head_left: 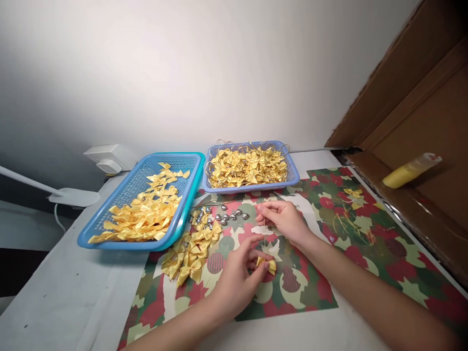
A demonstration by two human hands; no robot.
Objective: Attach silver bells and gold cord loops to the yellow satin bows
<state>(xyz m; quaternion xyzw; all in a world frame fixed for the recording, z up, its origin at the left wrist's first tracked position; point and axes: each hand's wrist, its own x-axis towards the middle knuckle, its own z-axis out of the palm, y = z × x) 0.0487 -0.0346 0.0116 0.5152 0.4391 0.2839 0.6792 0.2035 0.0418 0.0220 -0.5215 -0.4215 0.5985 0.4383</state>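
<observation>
Between the thumb and fingers of my left hand (pixel 243 270) is a yellow ribbon bow (pixel 271 266). Above it, my right hand (pixel 281 219) pinches a thin gold cord (pixel 264 234) that runs down toward that bow. How the cord meets the bow is hidden by my left fingers. Several silver heart-shaped bells (pixel 233 217) lie on the patterned sheet, just left of my right hand. A loose pile of yellow bows (pixel 192 256) sits to the left of my left hand.
Two baskets stand at the back: a blue basket (pixel 126 195) of plain bows, a periwinkle basket (pixel 292 173) of bows with gold loops. Cardboard (pixel 413 112) walls the right side, with a yellow tube (pixel 405 173). Thread scraps (pixel 354 224) lie right; a white lamp (pixel 75 196) stands left.
</observation>
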